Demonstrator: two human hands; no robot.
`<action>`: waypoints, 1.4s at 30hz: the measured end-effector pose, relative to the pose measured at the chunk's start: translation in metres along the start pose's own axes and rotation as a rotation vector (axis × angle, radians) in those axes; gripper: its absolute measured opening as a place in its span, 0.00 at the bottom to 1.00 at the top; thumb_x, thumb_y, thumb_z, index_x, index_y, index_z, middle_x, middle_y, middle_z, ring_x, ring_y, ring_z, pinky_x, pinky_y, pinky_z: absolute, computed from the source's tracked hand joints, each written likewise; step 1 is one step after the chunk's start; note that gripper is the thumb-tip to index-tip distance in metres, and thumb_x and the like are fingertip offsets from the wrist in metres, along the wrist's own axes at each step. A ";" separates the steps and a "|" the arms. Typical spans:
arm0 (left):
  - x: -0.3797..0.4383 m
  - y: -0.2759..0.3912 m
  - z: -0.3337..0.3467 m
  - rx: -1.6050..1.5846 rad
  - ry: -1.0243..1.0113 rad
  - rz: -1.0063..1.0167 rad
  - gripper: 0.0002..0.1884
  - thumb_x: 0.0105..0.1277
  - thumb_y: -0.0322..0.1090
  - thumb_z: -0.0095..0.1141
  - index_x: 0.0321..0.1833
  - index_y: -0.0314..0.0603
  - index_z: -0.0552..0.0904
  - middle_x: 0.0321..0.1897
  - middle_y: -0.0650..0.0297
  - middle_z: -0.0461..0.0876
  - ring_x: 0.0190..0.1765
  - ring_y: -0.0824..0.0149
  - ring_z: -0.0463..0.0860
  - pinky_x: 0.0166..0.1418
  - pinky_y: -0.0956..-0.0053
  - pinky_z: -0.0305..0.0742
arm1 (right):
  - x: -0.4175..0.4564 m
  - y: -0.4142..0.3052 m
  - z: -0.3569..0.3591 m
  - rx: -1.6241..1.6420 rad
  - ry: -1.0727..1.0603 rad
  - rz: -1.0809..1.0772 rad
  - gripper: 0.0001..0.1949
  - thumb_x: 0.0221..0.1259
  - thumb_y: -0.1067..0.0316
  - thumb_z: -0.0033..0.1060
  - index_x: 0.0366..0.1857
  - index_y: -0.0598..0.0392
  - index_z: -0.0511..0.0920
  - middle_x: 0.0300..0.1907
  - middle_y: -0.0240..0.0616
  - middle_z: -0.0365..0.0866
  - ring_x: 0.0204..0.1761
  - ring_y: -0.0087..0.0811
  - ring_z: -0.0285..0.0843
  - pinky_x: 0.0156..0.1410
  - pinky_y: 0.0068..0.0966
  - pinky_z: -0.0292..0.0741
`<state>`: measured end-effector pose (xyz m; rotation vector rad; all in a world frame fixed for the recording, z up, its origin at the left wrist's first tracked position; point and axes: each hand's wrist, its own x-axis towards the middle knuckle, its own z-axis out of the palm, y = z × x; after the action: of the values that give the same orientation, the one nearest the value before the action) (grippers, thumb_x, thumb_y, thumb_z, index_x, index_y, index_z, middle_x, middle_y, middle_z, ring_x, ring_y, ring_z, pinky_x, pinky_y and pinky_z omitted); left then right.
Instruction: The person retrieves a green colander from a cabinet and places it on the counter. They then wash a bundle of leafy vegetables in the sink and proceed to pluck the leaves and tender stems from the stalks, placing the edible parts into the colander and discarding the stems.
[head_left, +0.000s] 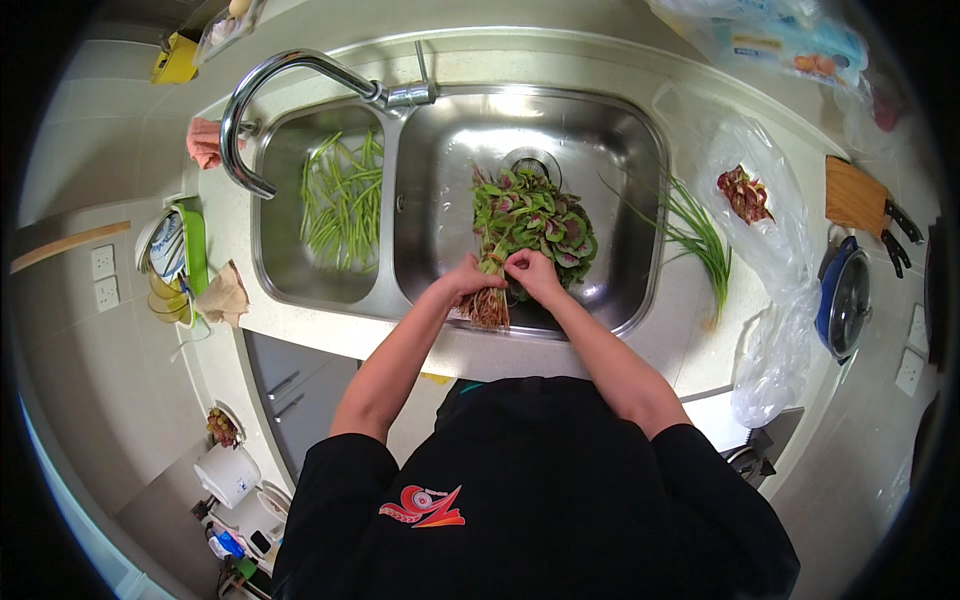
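A bunch of red amaranth (534, 217), green leaves with purple centres, lies in the large right basin of the stainless steel sink (442, 150). Its reddish roots point toward me at the basin's front edge. My left hand (472, 277) is closed around the stems just above the roots. With thumb and index finger, my right hand (535, 276) pinches at a thin reddish tie (493, 258) around the stems; the fingers partly hide the exact grip. Behind the leaves, the round drain strainer (534, 162) is partly covered.
Green beans (342, 202) fill part of the left basin, with the chrome faucet (262, 75) arching over it. Scallions (694, 232) lie across the right rim. Beyond them are a plastic bag (776, 300) with dark red scraps (744, 195) and a knife block (855, 195) with knives.
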<state>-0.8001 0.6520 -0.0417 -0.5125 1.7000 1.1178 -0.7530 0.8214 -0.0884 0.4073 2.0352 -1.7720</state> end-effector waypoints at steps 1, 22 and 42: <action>-0.004 0.002 0.002 -0.006 0.008 -0.004 0.41 0.44 0.35 0.78 0.56 0.27 0.64 0.42 0.50 0.79 0.39 0.61 0.84 0.38 0.67 0.83 | -0.001 -0.001 -0.003 0.011 -0.030 -0.015 0.06 0.54 0.71 0.68 0.33 0.58 0.83 0.30 0.31 0.84 0.31 0.20 0.79 0.40 0.19 0.76; -0.030 0.024 0.037 -0.119 -0.186 0.110 0.34 0.51 0.35 0.74 0.59 0.28 0.72 0.44 0.55 0.82 0.43 0.66 0.84 0.46 0.68 0.81 | -0.021 -0.055 -0.056 0.125 -0.260 0.275 0.13 0.57 0.55 0.70 0.26 0.52 0.79 0.26 0.24 0.75 0.29 0.18 0.68 0.34 0.20 0.65; 0.001 0.097 0.066 -0.794 0.111 0.207 0.13 0.55 0.30 0.65 0.40 0.30 0.80 0.33 0.52 0.84 0.31 0.57 0.84 0.32 0.62 0.82 | -0.041 -0.073 -0.090 0.179 -0.136 -0.156 0.15 0.60 0.63 0.67 0.21 0.55 0.72 0.21 0.20 0.67 0.27 0.13 0.62 0.33 0.18 0.61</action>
<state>-0.8412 0.7555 -0.0047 -0.9085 1.3691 1.9535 -0.7615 0.9013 0.0044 0.1777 1.8659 -2.0245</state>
